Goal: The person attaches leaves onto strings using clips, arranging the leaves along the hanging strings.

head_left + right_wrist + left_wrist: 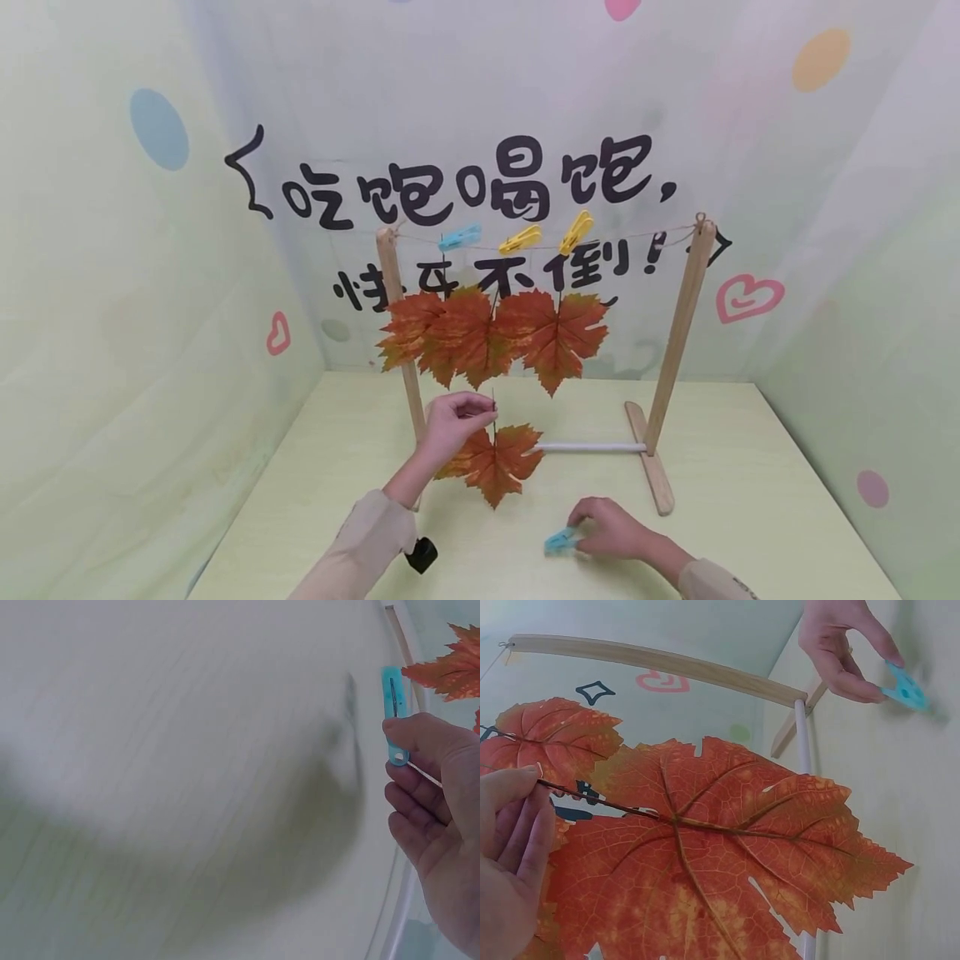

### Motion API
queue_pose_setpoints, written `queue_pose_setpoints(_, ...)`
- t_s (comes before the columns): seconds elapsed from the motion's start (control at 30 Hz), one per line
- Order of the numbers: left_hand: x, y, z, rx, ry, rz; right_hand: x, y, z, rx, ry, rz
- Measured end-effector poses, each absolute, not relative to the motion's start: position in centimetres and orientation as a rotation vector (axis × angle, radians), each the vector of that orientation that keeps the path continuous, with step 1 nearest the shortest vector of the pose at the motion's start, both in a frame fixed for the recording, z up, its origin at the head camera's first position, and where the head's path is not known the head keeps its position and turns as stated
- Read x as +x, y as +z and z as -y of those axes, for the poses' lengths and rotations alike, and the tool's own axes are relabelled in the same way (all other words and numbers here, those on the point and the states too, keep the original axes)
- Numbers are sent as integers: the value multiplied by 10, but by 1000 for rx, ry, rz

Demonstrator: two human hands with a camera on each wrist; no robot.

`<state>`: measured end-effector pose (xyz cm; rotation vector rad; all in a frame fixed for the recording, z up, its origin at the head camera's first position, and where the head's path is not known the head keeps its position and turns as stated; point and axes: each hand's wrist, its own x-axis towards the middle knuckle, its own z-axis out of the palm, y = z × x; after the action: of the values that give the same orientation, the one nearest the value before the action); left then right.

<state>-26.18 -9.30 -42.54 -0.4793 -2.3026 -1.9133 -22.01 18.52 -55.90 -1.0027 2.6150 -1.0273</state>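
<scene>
My left hand (455, 423) pinches the thin dark stem of an orange-red artificial maple leaf (501, 465) between thumb and fingers. The leaf hangs below the hand, and in the left wrist view its veined face (712, 847) fills much of the picture. Low over the table, my right hand (613, 532) grips a light blue clothespin (559, 542). Its thumb lies across the clothespin (393, 694) in the right wrist view. Three similar leaves (557, 337) hang in a row from a string, held by one blue clothespin (460, 238) and two yellow clothespins (520, 241).
The string runs between two wooden posts (678, 342). A white rod (592, 447) joins them low down, and a wooden foot (651, 467) supports the right post. A small black object (422, 555) is by the left cuff. Behind the pale table (720, 500) hangs a printed curtain (480, 75).
</scene>
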Motion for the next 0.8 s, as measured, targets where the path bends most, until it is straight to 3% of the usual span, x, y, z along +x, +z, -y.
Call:
queue_pose_setpoints(0.4, -266, -421, 72, -552, -1879, 2280, -218, -499, -218, -1065, -1047, -2651)
queue_pose_setpoints(0.8, -252, -385, 39, -652, -1879, 2250, -220, -423, -246, -1108, -903, -2814)
